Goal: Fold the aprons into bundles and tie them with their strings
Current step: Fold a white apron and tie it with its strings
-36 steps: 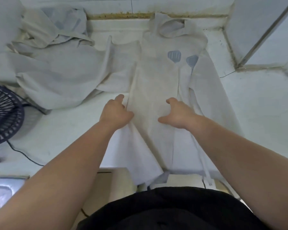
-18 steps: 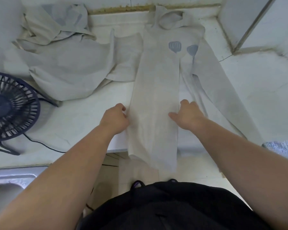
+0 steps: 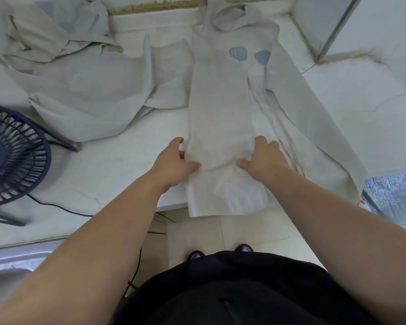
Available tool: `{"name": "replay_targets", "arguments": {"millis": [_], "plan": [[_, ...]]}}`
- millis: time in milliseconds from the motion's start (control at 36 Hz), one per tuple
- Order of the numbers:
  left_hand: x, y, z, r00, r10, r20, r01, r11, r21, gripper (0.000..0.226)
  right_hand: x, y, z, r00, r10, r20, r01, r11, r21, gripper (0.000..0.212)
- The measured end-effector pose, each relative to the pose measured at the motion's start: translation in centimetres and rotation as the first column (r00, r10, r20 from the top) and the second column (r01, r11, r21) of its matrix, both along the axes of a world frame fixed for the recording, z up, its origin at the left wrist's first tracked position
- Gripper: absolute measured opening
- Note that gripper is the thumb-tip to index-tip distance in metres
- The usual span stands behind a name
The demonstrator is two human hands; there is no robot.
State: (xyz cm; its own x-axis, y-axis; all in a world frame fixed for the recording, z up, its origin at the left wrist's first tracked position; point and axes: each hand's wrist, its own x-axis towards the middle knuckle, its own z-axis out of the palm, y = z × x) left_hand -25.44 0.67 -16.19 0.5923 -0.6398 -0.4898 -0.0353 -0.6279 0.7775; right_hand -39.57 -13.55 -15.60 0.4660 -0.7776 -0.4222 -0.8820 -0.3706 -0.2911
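A pale apron [image 3: 218,109] lies folded lengthwise into a long strip down the middle of the white counter [image 3: 117,165]. Blue utensil prints sit near its far end and its neck loop reaches the back wall. Its near end hangs a little over the counter's front edge. My left hand [image 3: 174,160] pinches the strip's left edge, thumb on top. My right hand [image 3: 265,158] grips the right edge with curled fingers, thumb pointing inward. The cloth bunches into a crease between my thumbs. A side flap and strings [image 3: 314,137] trail off to the right.
A second apron [image 3: 80,90] lies crumpled at the back left, touching the strip. A dark blue fan [image 3: 12,156] stands at the left with its cable [image 3: 56,206] across the counter. A sink rim [image 3: 14,261] is at the lower left, a wall corner [image 3: 326,24] at the back right, and silvery material [image 3: 394,195] at the right edge.
The apron's spread lower part has become a narrow strip. Both hands have shifted toward its near end, and their thumbs now press in with a crease between them.
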Motion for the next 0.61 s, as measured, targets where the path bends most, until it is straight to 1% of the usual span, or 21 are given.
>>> {"name": "replay_targets", "arguments": {"millis": [56, 139, 222, 278, 333, 417, 472, 556, 611], "plan": [[-0.1, 0.0, -0.2, 0.998, -0.023, 0.060, 0.022, 1.000, 0.021, 0.052, -0.1, 0.1, -0.1, 1.000, -0.010, 0.009, 0.010, 1.000, 0.009, 0.065], [-0.1, 0.0, -0.3, 0.988, -0.043, 0.148, 0.026, 0.993, 0.114, 0.051, 0.1, 0.3, 0.1, 0.995, -0.066, 0.073, 0.059, 0.995, 0.086, 0.069], [-0.2, -0.1, -0.2, 0.974, -0.079, 0.212, 0.047, 0.987, 0.152, 0.027, 0.4, 0.3, 0.6, 0.983, -0.081, 0.162, 0.048, 0.979, 0.198, 0.071], [-0.4, -0.1, 0.0, 0.965, -0.093, 0.243, 0.051, 0.984, 0.171, 0.027, 0.5, 0.3, 1.0, 0.979, -0.059, 0.193, 0.005, 0.964, 0.266, 0.074], [-0.4, 0.0, 0.0, 0.962, -0.071, 0.262, 0.028, 0.986, 0.166, 0.029, 0.3, 0.3, 1.1, 0.978, -0.038, 0.204, -0.031, 0.945, 0.325, 0.077], [-0.4, 0.2, 0.1, 0.957, -0.041, 0.287, -0.011, 0.984, 0.177, 0.021, -0.1, 0.4, 0.9, 0.977, -0.028, 0.211, -0.054, 0.926, 0.374, 0.082], [-0.2, 0.3, 0.0, 0.966, 0.005, 0.260, -0.049, 0.986, 0.162, 0.016, -0.3, 0.4, 0.7, 0.977, -0.026, 0.212, -0.057, 0.925, 0.375, 0.084], [0.4, 0.6, 0.2, 0.985, 0.130, 0.112, -0.143, 0.983, 0.118, 0.013, -0.2, 0.3, 0.6, 0.974, -0.034, 0.225, -0.058, 0.919, 0.390, 0.084], [0.8, 0.9, 0.3, 0.983, 0.153, 0.100, -0.167, 0.975, 0.147, 0.018, -0.2, 0.3, 0.6, 0.969, -0.046, 0.242, -0.055, 0.918, 0.393, 0.081]]}}
